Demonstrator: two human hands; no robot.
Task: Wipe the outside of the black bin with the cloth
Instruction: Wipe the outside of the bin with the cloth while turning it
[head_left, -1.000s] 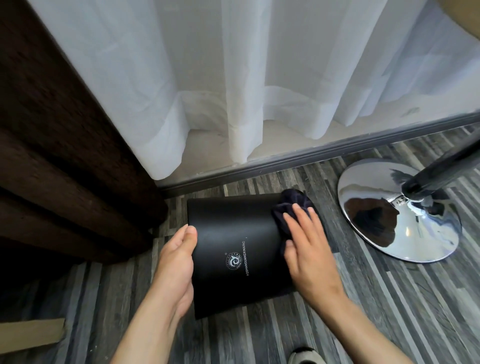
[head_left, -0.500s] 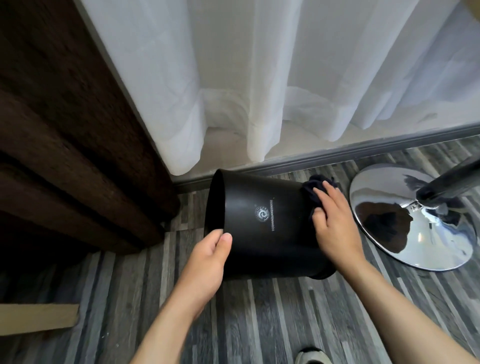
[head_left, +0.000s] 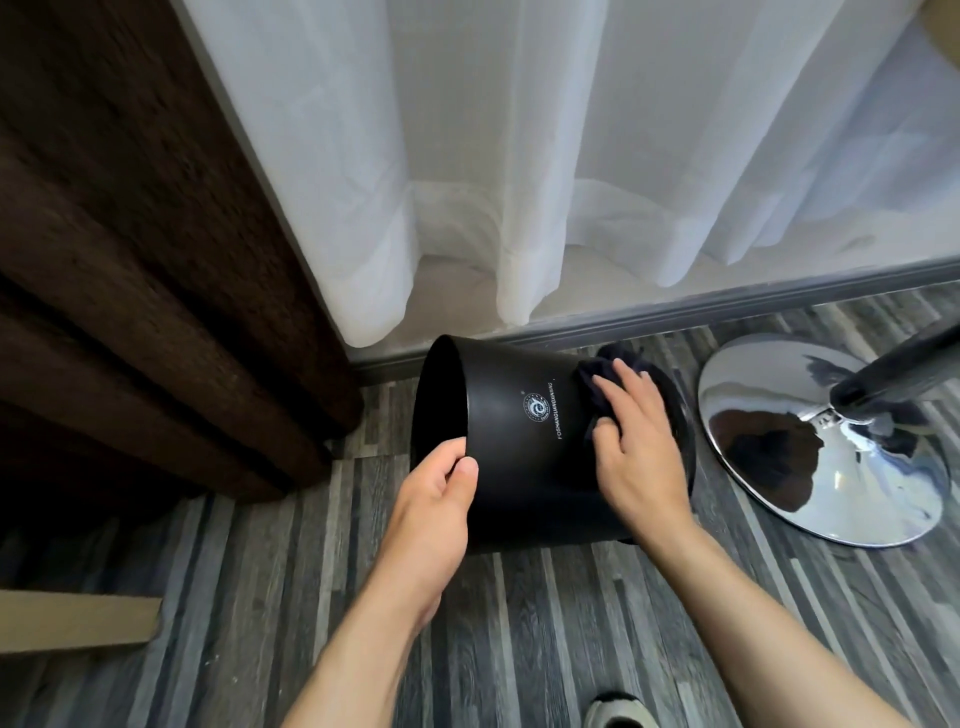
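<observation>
The black bin lies tilted on its side on the floor, its open mouth turned to the left and a round white logo on its wall facing up. My left hand grips the bin's rim, thumb outside and fingers curled over the edge. A dark cloth is pressed flat against the bin's wall near its base by my right hand. Most of the cloth is hidden under the palm.
A chrome round stand base with a dark pole sits close on the right. White sheer curtains and a grey sill run behind the bin. A brown curtain hangs left. Cardboard lies at lower left; a shoe tip shows below.
The bin has turned so its mouth faces left and the logo sits higher. My left hand went from resting flat on the wall to gripping the rim. My right hand kept the cloth near the base.
</observation>
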